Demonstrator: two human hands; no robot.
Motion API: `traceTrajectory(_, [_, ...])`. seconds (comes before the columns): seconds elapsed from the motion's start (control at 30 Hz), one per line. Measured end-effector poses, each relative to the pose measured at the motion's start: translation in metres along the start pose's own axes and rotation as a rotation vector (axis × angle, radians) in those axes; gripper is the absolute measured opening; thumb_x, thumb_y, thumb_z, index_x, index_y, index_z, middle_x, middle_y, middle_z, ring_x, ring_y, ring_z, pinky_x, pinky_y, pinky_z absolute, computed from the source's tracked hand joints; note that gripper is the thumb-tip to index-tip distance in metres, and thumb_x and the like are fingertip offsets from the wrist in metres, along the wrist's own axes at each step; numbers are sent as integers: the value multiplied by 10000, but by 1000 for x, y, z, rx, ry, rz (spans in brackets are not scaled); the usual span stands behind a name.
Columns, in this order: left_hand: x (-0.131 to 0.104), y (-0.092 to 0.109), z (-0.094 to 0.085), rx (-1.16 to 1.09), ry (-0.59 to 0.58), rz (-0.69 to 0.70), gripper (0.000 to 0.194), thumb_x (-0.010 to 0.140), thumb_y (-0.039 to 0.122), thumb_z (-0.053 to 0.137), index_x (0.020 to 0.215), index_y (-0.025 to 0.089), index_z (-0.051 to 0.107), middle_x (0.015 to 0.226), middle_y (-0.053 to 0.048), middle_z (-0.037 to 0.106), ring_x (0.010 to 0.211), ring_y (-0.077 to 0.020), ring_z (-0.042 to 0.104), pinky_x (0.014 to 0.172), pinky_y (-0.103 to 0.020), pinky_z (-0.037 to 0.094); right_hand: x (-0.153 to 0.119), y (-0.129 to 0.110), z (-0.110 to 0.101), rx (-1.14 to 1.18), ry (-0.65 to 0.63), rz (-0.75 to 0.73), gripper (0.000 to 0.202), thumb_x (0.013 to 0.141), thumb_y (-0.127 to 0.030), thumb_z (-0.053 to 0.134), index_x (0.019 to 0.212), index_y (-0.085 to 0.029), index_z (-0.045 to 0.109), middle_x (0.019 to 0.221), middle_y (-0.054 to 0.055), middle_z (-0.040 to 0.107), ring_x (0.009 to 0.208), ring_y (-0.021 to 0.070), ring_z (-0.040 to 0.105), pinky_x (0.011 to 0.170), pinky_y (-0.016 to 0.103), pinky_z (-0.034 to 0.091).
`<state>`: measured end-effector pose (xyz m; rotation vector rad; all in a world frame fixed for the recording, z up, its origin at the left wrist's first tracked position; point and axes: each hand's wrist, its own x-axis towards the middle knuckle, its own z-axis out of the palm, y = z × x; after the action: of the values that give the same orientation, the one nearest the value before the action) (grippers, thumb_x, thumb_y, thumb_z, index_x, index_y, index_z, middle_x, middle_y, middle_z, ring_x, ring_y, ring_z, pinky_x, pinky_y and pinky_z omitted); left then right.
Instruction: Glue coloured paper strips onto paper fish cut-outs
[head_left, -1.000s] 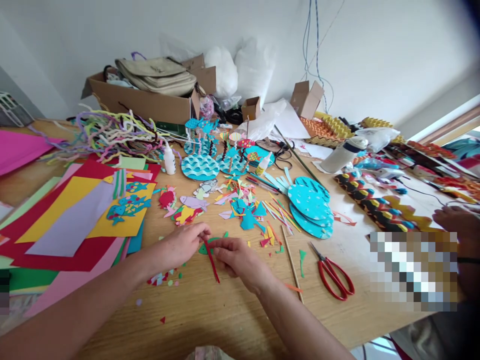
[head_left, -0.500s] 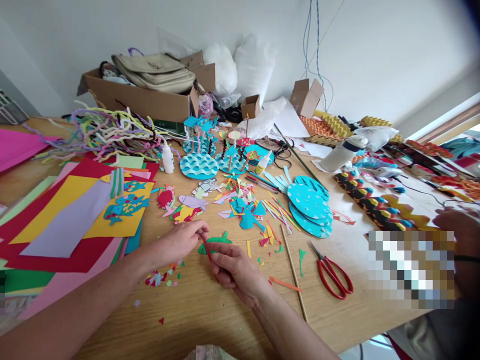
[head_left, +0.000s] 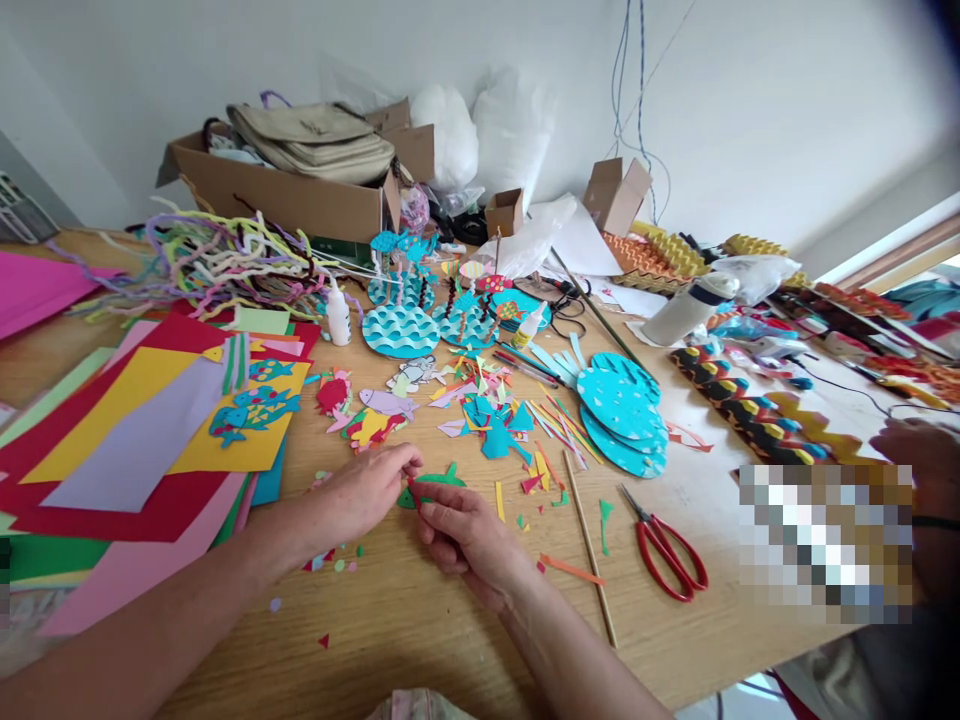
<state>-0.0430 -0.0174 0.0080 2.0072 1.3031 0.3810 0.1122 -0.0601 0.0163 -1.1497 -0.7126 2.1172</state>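
Note:
My left hand [head_left: 373, 487] is closed, pinching the upper end of a narrow red paper strip [head_left: 415, 492] between fingertips. From the other side, my right hand [head_left: 471, 532] pinches the same strip lower down; most of it is hidden by the fingers. Just behind them a green paper fish [head_left: 442, 480] lies on the table, partly covered by my right hand. Small coloured paper bits [head_left: 340, 566] are scattered below my left forearm. Red-handled scissors [head_left: 670, 555] and a thin wooden stick [head_left: 589, 540] lie to the right of my right hand.
Coloured paper sheets [head_left: 112, 500] are stacked at left, with decorated blue paper fish [head_left: 255, 412] on top. Behind stand glue bottles [head_left: 339, 315] and wavy blue discs [head_left: 400, 335]. Blue ovals [head_left: 619, 400] lie at right. Another person's hand [head_left: 919, 450] is at the far right.
My hands have drawn slightly closer together, and less of the red strip shows between them. The view has shifted a little.

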Motion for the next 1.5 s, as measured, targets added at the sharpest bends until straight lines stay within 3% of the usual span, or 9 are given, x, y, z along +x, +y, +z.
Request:
traceTrajectory(0.27, [-5,4,-1,64,-35,12,314,717,55,326,882,178,563,890,-49,646,855,-189,583,771,-315,421,-3,4,-2,17,4,7,468,619,-308,667,1008,-105,506,493,-72,500,306,13,266,337,195,48])
traceTrajectory(0.77, [-3,-3,6,83,-24,38,293,733,72,361,902,203,562,918,-34,644,879,-174,572,797,-289,412,-36,19,-8,-22,58,73,557,623,-390,661,1078,-114,496,509,-73,485,310,18,258,349,203,63])
traceTrajectory(0.9, [-4,4,0,80,-29,32,279,751,104,348,898,204,563,910,-34,645,866,-177,577,788,-289,415,-54,20,-28,-393,137,-46,276,715,-352,570,900,-148,564,500,-77,407,375,43,280,382,198,174])
traceTrajectory(1.03, [-5,21,-13,64,-16,50,235,790,185,342,905,200,547,924,-31,627,825,-171,572,744,-269,421,-67,17,-58,-1097,473,-302,79,703,-153,521,761,-168,572,575,-36,475,530,95,425,511,218,291])
traceTrajectory(1.1, [-4,31,-16,57,-15,68,206,802,214,356,884,207,545,891,-20,619,790,-166,566,732,-268,421,-70,17,-66,-1327,540,-323,87,714,-124,495,744,-172,561,670,-5,534,593,113,473,550,226,313])
traceTrajectory(1.33, [5,58,10,150,-141,254,250,752,97,394,901,214,557,924,-35,589,882,-187,543,793,-291,399,-67,16,-54,-1646,653,-172,71,777,-162,483,766,-173,553,789,50,600,706,168,572,568,242,322])
traceTrajectory(1.5, [18,68,23,127,-198,237,257,754,87,407,911,210,570,941,-51,602,897,-209,545,808,-317,390,-64,14,-55,-1718,649,-136,170,801,-105,420,776,-163,577,773,66,633,675,175,600,535,251,298])
